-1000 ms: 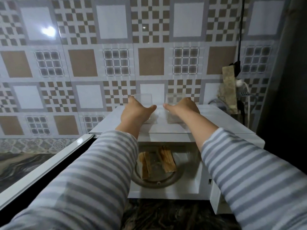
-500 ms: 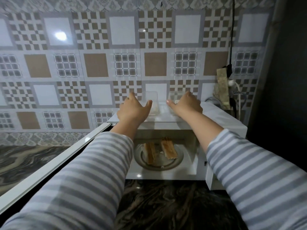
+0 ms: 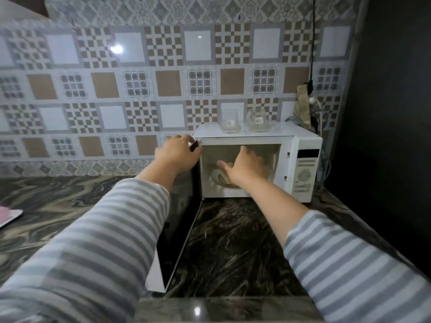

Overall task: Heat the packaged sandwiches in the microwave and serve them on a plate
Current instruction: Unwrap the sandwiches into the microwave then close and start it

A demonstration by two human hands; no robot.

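Observation:
The white microwave [image 3: 305, 145] stands on the counter against the tiled wall, its door [image 3: 177, 229] swung open toward me on the left. My left hand [image 3: 177, 152] curls over the door's top edge near the hinge. In front of the open cavity my right hand [image 3: 245, 166] has its fingers spread and holds nothing. It hides most of the glass turntable [image 3: 215, 179] and the sandwiches on it. Two clear, empty-looking plastic packages [image 3: 229, 124] [image 3: 257, 122] stand on the microwave's top.
A white plate [image 3: 10, 216] with something pink on it pokes in at the left edge of the dark marbled counter [image 3: 233, 241]. Cables and a plug [image 3: 312, 101] hang at the wall right of the microwave, beside a dark wall.
Both hands have come off the clear packages on top of the microwave. The left hand went to the door's top edge, the right dropped to the cavity. My view has pulled back.

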